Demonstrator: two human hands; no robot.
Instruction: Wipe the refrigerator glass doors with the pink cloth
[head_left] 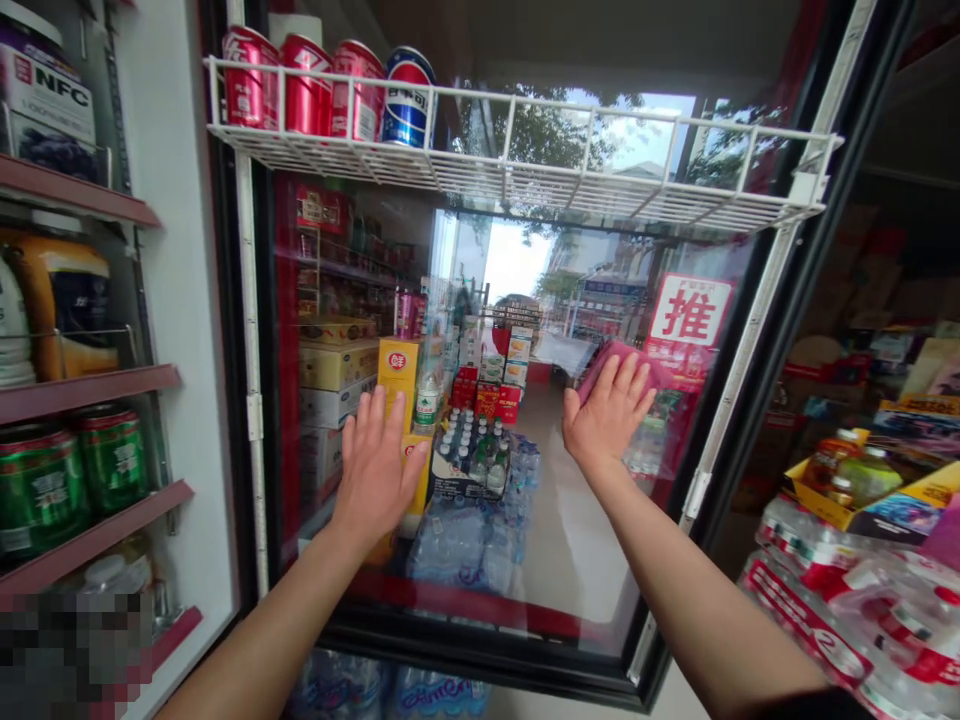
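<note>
The left hand grip point(379, 470) and right hand grip point(609, 415) are open and grip nothing, palms flat on the clear glass pane of a black-framed cooler door point(577, 540), below a white wire rack point(517, 150) carrying red and blue drink cans point(330, 90).
</note>
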